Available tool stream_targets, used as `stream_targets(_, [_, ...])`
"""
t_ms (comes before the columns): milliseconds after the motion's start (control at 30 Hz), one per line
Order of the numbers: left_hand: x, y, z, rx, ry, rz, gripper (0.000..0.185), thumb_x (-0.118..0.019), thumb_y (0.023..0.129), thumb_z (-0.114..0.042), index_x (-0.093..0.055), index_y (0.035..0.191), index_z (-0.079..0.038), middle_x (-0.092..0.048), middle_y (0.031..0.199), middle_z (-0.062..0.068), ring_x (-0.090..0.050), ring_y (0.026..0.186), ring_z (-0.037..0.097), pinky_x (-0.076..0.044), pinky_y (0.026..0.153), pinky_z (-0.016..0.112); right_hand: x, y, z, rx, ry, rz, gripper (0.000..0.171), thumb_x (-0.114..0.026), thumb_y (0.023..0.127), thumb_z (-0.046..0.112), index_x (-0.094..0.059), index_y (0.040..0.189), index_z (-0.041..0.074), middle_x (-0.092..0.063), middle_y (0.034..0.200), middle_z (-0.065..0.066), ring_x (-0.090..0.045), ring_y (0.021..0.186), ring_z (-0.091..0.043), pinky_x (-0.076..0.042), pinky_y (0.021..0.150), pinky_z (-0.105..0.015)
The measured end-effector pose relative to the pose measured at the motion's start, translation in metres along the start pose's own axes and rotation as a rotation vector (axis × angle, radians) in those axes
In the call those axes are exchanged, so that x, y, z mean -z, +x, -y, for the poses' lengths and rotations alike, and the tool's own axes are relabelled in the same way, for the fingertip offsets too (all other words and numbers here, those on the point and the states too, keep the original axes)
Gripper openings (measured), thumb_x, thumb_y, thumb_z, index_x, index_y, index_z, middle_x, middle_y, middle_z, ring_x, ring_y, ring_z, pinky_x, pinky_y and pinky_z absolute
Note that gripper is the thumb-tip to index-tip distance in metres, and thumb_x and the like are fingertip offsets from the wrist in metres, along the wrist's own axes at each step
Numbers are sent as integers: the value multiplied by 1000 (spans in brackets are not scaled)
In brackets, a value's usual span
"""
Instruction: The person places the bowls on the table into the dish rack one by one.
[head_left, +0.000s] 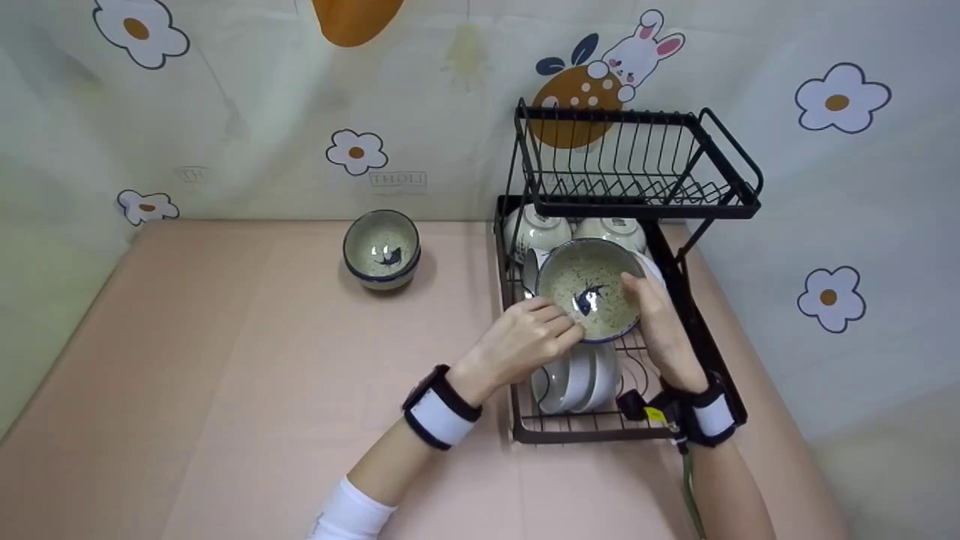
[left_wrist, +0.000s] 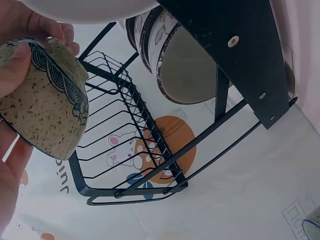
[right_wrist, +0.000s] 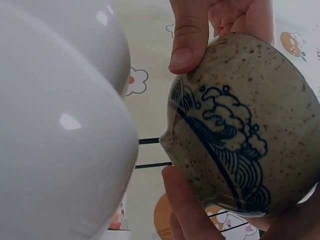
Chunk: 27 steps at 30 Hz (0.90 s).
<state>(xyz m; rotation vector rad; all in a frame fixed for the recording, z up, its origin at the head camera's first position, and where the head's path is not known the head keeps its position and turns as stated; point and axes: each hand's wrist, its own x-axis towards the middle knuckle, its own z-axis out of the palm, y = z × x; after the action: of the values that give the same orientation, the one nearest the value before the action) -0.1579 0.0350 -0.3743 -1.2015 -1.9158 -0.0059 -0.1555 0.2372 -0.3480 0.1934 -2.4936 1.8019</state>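
Note:
A speckled bowl [head_left: 589, 289] with a dark blue rim and a blue figure inside is held between both hands over the lower rack tier. My left hand [head_left: 525, 341] grips its near-left rim. On the right side, my right hand [head_left: 664, 330] holds the wall, thumb over the rim. In the left wrist view, the tilted bowl [left_wrist: 47, 105] shows a blue wave band and brown specks outside. Fingers and a thumb press on the bowl [right_wrist: 245, 125] in the right wrist view too, where its foot faces left.
A black two-tier dish rack [head_left: 637, 202] stands at right. White bowls [head_left: 577, 381] stand on edge at its front; upturned bowls [head_left: 538, 231] sit at its back under the upper tier. Left of the rack is a short stack of speckled bowls [head_left: 382, 247] near the wall.

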Motion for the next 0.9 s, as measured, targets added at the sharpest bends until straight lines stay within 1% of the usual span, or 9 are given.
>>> stream_targets(167, [3, 0, 3, 19, -28, -47, 9, -69, 80, -12, -68, 86, -19, -73, 85, -8, -68, 80, 6, -54, 80, 19, 7, 0, 1, 40, -54, -30, 44, -33, 100, 29, -42, 141, 14, -46, 142, -10, -42, 130, -24, -30, 111, -54])
stream_targets(300, [5, -1, 8, 71, -14, -82, 11, -69, 81, -11, -69, 88, -18, -73, 85, -7, -66, 76, 6, -52, 67, 15, 16, -1, 2, 37, -142, -68, 43, -33, 100, 28, -45, 138, 11, -50, 137, -15, -46, 124, -28, -35, 106, -55])
stream_targets(367, [5, -3, 10, 124, -11, -60, 11, -68, 81, -10, -68, 90, -17, -72, 84, -6, -64, 71, 6, -49, 58, 13, 21, -1, 3, 20, -211, -97, 43, -34, 100, 27, -45, 138, 10, -51, 137, -17, -47, 123, -31, -36, 105, -56])
stream_targets(467, [5, -6, 13, 257, -21, 60, 12, -67, 81, -7, -67, 90, -16, -70, 78, -5, -60, 62, 7, -44, 48, 15, 26, -2, 6, 1, -339, -147, 43, -35, 99, 29, -47, 137, 11, -52, 136, -20, -49, 122, -37, -37, 102, -59])
stream_targets(567, [5, -10, 14, 421, -31, 261, 9, -66, 80, -7, -65, 87, -13, -68, 74, -2, -57, 56, 11, -42, 43, 19, 30, -3, 8, -7, -439, -187, 43, -36, 99, 31, -49, 136, 14, -53, 137, -20, -49, 124, -42, -38, 100, -62])
stream_targets(633, [5, -13, 14, 524, -61, 397, 4, -66, 83, -13, -65, 86, -10, -66, 72, 1, -56, 54, 13, -41, 42, 22, 33, -4, 9, -12, -487, -202, 43, -37, 99, 33, -49, 136, 15, -53, 136, -21, -49, 124, -44, -38, 99, -63])
stream_targets(700, [4, -14, 14, 611, -104, 513, 14, -67, 86, -22, -66, 85, -8, -65, 70, 3, -56, 54, 15, -41, 43, 23, 37, -5, 10, -10, -529, -209, 43, -37, 99, 33, -48, 136, 16, -53, 135, -23, -49, 123, -46, -38, 98, -63])
stream_targets(800, [3, -16, 13, 712, -188, 634, 27, -69, 85, -31, -69, 85, -4, -66, 71, 6, -59, 57, 19, -45, 46, 26, 42, -7, 11, -15, -597, -212, 44, -39, 98, 34, -46, 138, 16, -53, 134, -25, -50, 122, -46, -39, 97, -63])
stream_targets(900, [2, -17, 12, 759, -256, 727, 29, -70, 84, -32, -71, 85, -3, -68, 76, 9, -63, 63, 23, -50, 51, 30, 44, -9, 12, -47, -674, -209, 46, -41, 97, 36, -44, 139, 16, -52, 133, -28, -49, 120, -49, -40, 95, -63])
